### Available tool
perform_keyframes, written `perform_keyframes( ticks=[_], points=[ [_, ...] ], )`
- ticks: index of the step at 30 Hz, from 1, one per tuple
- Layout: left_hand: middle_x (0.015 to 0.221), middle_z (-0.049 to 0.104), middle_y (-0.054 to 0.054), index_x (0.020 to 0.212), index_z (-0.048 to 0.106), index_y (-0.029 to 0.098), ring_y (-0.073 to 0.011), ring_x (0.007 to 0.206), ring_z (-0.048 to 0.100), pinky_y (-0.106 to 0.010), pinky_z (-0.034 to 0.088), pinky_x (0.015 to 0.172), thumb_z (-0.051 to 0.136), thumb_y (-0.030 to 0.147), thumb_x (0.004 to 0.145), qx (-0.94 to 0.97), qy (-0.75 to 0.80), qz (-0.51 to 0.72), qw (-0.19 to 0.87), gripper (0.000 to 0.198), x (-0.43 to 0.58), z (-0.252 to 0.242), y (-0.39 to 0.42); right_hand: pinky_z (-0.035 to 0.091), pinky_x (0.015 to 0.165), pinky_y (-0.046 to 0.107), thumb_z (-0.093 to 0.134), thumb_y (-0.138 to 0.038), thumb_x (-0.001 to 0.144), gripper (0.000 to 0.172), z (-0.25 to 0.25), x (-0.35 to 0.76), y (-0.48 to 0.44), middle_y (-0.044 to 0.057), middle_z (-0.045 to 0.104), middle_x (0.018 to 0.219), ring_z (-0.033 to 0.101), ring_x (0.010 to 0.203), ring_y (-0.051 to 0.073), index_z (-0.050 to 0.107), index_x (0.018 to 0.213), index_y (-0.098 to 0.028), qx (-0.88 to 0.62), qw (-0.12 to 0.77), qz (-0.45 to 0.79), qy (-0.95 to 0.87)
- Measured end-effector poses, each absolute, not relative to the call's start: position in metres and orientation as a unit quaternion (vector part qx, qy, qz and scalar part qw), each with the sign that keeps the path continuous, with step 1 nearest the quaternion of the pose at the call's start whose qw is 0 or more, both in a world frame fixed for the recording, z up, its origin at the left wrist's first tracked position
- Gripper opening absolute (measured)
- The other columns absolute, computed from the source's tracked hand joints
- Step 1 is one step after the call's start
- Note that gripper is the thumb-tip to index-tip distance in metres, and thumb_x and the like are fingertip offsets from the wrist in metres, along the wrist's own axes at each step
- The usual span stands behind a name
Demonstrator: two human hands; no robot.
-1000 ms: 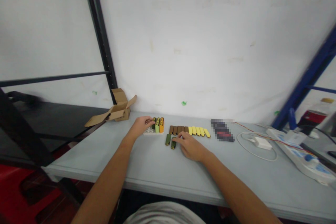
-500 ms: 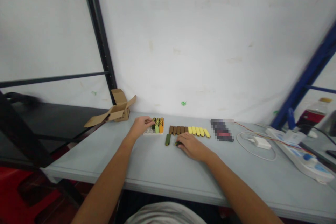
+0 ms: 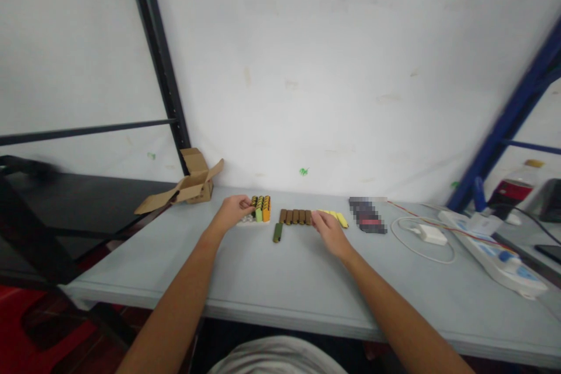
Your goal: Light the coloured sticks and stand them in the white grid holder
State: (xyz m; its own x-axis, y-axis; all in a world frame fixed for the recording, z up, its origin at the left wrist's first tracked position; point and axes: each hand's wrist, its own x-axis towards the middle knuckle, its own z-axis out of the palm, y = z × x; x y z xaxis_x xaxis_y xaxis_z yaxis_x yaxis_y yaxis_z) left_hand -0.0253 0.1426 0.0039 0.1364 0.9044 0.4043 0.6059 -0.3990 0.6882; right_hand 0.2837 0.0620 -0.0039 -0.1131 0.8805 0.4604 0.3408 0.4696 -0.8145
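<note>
My left hand (image 3: 234, 210) rests on the table with its fingers curled against a small white base (image 3: 248, 220) that holds upright green, yellow and orange pieces (image 3: 261, 208). My right hand (image 3: 329, 231) lies over the left part of a row of yellow pieces (image 3: 340, 220), its fingertips at the end of a row of brown pieces (image 3: 295, 217). Its fingers are closed, and what they hold is hidden. One dark green piece (image 3: 277, 232) lies alone in front of the brown row.
An open cardboard box (image 3: 188, 184) sits at the back left of the grey table (image 3: 272, 280). To the right lie a blurred dark object (image 3: 368, 215), a white charger with its cable (image 3: 429, 235) and a power strip (image 3: 495, 251). A black shelf frame (image 3: 153, 52) stands on the left.
My right hand closed over one of the two dark green pieces, then moved back and right to the brown and yellow rows. Only one green piece still shows. The left hand stayed put.
</note>
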Motion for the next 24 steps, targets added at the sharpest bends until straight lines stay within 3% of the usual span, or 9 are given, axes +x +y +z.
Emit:
perform_keyframes(
  ticks=[7,14,24],
  points=[
    [0.067,0.070,-0.002,0.083,0.072,0.017,-0.0191,0.063,0.064,-0.027,0.048,0.060,0.061,0.036,0.068,0.752,0.520,0.356,0.196,0.027,-0.033,0.007,0.140,0.023,0.046,0.027,0.039,-0.066,0.088,0.054,-0.007,0.285,0.066,-0.005,0.032,0.046,0.031,0.044,0.011,0.041,0.055,-0.023,-0.481,0.472,0.383,-0.632],
    [0.074,0.075,-0.005,0.091,0.070,0.016,-0.0210,0.064,0.066,-0.029,0.047,0.061,0.050,0.027,0.067,0.688,0.590,0.397,0.145,0.033,-0.039,0.012,0.143,0.021,0.045,0.026,0.041,-0.063,0.086,0.051,0.003,0.285,0.058,-0.007,0.031,0.043,0.028,0.041,0.009,0.041,0.054,-0.023,-0.473,0.456,0.403,-0.637],
    [0.067,0.072,-0.003,0.088,0.069,0.016,-0.0173,0.057,0.062,-0.026,0.045,0.057,0.050,0.030,0.075,0.644,0.568,0.505,0.083,0.027,-0.034,0.024,0.133,0.025,0.045,0.023,0.035,-0.033,0.087,0.015,0.008,0.275,0.042,-0.005,0.038,0.059,0.036,0.050,0.012,0.039,0.076,-0.024,-0.420,0.536,0.404,-0.612]
  ],
)
